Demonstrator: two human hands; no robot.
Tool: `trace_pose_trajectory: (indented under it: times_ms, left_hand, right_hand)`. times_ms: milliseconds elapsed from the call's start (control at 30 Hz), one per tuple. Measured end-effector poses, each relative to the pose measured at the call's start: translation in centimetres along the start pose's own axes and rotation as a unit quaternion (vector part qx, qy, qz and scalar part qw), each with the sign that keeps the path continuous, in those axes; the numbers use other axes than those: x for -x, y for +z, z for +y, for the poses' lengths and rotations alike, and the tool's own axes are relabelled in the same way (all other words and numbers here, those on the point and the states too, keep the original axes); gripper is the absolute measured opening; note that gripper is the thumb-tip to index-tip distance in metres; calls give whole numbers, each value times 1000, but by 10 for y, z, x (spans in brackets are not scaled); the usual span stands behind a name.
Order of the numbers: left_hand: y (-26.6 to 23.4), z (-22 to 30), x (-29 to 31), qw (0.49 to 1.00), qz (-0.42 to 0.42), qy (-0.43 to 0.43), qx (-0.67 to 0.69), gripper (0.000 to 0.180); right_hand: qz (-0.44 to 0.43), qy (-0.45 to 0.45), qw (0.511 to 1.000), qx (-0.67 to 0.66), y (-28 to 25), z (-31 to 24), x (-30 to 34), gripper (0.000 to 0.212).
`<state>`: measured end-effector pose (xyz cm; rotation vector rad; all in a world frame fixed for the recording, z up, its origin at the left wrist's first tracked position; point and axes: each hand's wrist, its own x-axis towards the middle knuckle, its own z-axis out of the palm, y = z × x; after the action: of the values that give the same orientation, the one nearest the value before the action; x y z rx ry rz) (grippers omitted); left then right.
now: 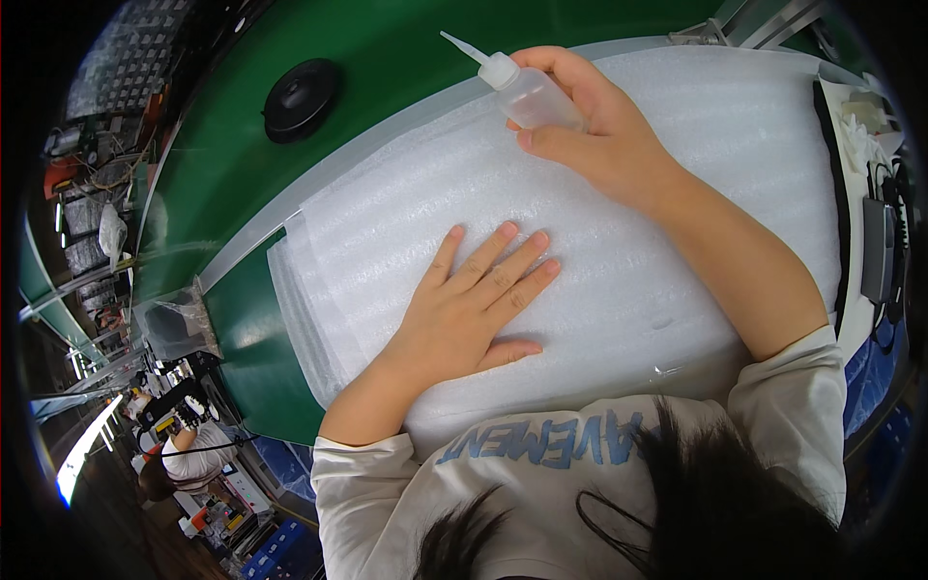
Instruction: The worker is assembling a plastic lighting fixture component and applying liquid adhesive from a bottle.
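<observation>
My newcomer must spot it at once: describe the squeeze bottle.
Start at the green worktop, partly covered by white foam sheeting. Over the sheeting's far part, find the right hand's grip, and in it the small translucent squeeze bottle. Its white cap and long tapered nozzle set it apart from the round black object on the worktop.

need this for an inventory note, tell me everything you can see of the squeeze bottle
The squeeze bottle is translucent whitish, apparently plastic, with a white cap and a thin tapering nozzle. The right hand grips its body, holding it tilted, seen mostly against the white foam sheet. The nozzle points to the picture's upper left. Whether any liquid is inside is unclear.
</observation>
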<state>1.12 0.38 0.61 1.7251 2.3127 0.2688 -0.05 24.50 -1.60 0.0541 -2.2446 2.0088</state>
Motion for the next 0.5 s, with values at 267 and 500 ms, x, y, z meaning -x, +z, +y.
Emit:
trace_pose_trajectory:
  times_ms: [267, 500]
  left_hand:
    - [0, -11, 5, 994, 83, -67, -4, 72]
    - [4, -15, 2, 987, 111, -113, -36, 68]
  right_hand:
    - [2, -2, 1000, -14, 0, 0, 0, 55]
    - [0, 4, 1000, 4, 0, -2, 0, 54]
